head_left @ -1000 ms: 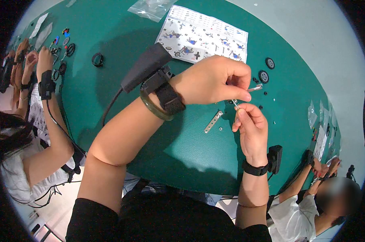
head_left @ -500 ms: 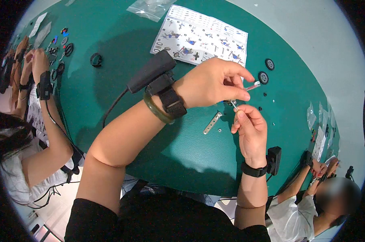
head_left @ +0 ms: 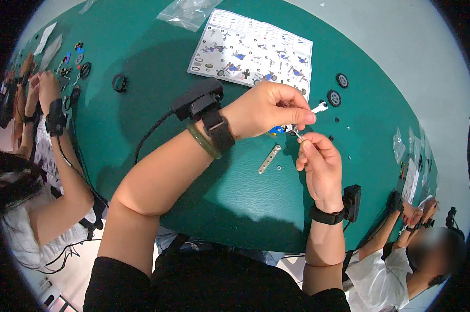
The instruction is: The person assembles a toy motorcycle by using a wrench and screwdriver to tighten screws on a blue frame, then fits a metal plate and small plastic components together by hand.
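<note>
The thin silver metal part (head_left: 298, 134) is pinched between your right hand's (head_left: 321, 169) thumb and forefinger, just below your left hand (head_left: 279, 110), whose fingertips close narrowly on a short pale strip (head_left: 320, 107). A loose pinch could let either piece slip, and your left palm hides part of the blue plastic piece (head_left: 277, 130) beneath it, so a misalignment could go unseen. Nearer and to the left, a sleeve could sweep the perforated silver metal bar (head_left: 269, 159) or the tiny silver nut (head_left: 279, 168); to the far right, the black-tyred grey wheels (head_left: 334, 98) might roll if knocked.
</note>
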### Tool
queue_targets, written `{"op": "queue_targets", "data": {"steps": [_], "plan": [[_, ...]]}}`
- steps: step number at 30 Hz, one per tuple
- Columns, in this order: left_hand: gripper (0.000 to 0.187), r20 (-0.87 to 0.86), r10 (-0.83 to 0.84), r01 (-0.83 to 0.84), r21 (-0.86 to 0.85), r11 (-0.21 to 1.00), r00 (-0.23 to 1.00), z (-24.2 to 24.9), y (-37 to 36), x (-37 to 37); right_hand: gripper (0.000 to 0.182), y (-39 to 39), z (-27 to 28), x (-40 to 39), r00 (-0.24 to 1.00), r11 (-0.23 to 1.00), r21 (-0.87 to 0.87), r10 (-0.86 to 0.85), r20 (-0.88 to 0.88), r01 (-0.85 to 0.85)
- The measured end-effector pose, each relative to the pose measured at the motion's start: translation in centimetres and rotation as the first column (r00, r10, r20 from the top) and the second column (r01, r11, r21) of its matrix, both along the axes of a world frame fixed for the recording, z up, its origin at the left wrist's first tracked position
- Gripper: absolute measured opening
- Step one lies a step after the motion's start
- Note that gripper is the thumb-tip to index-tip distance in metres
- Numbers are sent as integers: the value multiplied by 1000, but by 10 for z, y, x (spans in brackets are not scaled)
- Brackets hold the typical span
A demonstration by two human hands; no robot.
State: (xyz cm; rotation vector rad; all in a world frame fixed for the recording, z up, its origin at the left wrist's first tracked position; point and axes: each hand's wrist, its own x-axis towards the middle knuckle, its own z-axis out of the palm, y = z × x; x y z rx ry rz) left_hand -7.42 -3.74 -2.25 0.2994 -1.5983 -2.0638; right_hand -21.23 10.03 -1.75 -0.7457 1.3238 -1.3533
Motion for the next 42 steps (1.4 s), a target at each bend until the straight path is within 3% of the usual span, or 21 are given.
{"op": "queue_targets", "data": {"steps": [3, 6, 8, 14, 17, 21, 24, 27, 30, 33, 42], "plan": [[13, 2, 82, -82, 110, 991, 997, 6, 14, -2, 10, 1, 1, -7, 999, 998, -45, 32, -5, -32], [14, 145, 210, -215, 23, 976, 967, 21, 29, 1, 9, 1, 2, -10, 997, 997, -52, 49, -57, -52], [13, 199, 285, -290, -5, 957, 938, 23, 38, -2, 10, 0, 1, -8, 1000, 997, -72, 25, -7, -26], [14, 176, 427, -457, 198, 867, 887, 23, 62, -11, 17, 2, 12, 8, 982, 996, -40, -75, 173, 83], [14, 162, 458, -486, 255, 836, 874, 20, 68, -16, 16, 8, 13, 9, 987, 995, -68, -63, 150, 74], [15, 133, 468, -480, 389, 786, 874, 29, 78, -21, 16, 12, 15, 11, 989, 981, -154, -131, -70, 119], [17, 148, 349, -364, 606, 708, 925, 47, 85, -17, 17, 13, 16, 6, 995, 989, -104, -98, 30, 101], [15, 87, 383, -360, 578, 732, 920, 50, 86, -14, 16, 15, 23, 4, 954, 999, -40, -16, 299, 29], [15, 67, 400, -367, 554, 747, 914, 51, 85, -8, 14, 15, 20, 3, 957, 999, -10, -36, 289, 41], [16, 173, 342, -382, 483, 788, 924, 56, 75, 2, 14, 14, 19, 3, 956, 999, 22, -40, 291, 35], [16, 125, 305, -329, 417, 847, 944, 45, 58, 27, 15, 13, 17, 5, 955, 992, 125, -27, 297, -10]]}}
